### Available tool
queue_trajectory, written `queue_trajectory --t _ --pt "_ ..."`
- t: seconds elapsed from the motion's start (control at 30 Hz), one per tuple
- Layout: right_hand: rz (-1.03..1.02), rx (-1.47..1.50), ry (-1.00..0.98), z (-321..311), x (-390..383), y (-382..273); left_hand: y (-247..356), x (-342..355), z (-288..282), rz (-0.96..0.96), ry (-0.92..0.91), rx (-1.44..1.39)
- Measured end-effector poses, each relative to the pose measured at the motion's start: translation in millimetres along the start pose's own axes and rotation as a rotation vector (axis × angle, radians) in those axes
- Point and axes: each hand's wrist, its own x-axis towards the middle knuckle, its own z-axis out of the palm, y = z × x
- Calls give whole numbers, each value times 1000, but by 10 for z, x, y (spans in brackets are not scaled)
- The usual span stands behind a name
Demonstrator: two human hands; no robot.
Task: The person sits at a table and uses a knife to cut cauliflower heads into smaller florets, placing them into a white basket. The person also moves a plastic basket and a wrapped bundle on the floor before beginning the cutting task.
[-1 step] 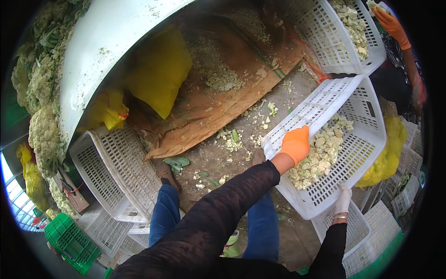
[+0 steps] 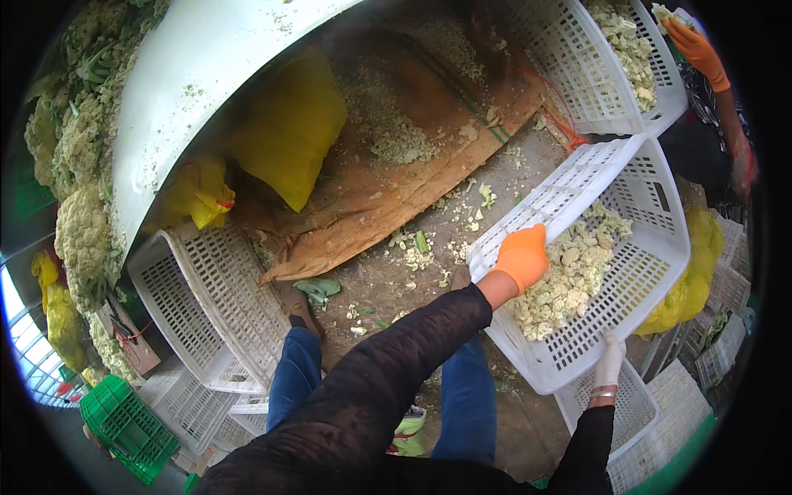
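Note:
A white plastic crate (image 2: 569, 360) sits tilted in front of me on the right, with cauliflower florets (image 2: 569, 276) heaped against its lower side. My left hand (image 2: 521, 258), in an orange glove, is closed over the crate's left rim. At the near right side, my right hand (image 2: 610, 360), in a white glove, grips the crate's edge; its fingers are partly hidden by the rim.
Another crate (image 2: 569, 74) of florets stands beyond, near another person's orange-gloved hand (image 2: 697, 54). White crates (image 2: 231, 305) are at left, below a pale curved panel (image 2: 165, 124) and piled cauliflower heads (image 2: 82, 235). Yellow mesh sacks (image 2: 289, 132) lie near a brown sheet (image 2: 371, 210); scraps litter the floor.
The view has shifted a little. Both hands keep their hold on the crate, whose near edge sits slightly lower in the picture.

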Motion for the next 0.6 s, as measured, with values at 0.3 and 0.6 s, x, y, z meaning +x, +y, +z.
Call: queue_trajectory --t 0.3,0.6 --pt "-132 111 -15 798 -1668 -622 221 -837 -2092 -44 24 114" --pt "-149 196 -341 3677 -1672 143 -461 -1069 -3904 -122 612 908"
